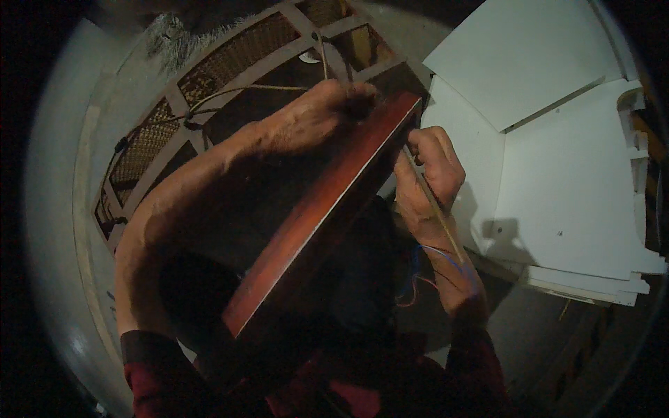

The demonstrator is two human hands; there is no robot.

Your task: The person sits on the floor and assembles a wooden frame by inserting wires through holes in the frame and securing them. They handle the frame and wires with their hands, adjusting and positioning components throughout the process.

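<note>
A long reddish-brown wooden board stands on edge, slanting from lower left to upper right between my arms. My left hand is closed at its upper left side; shadow hides the fingers and what they hold. Two strands of thin tan cord run from the dark lattice frame to that hand and vanish behind it. Beyond the board's upper end, my right hand has its fingers curled around a tan cord, which trails back along the forearm. Where this cord goes past the fingertips is hidden by the board.
Behind my left arm lies a curved lattice frame with woven panels and knotted cord. White panels stand at the right. Thin blue and red wires hang near my right wrist. A shaggy grey bundle lies at the far left.
</note>
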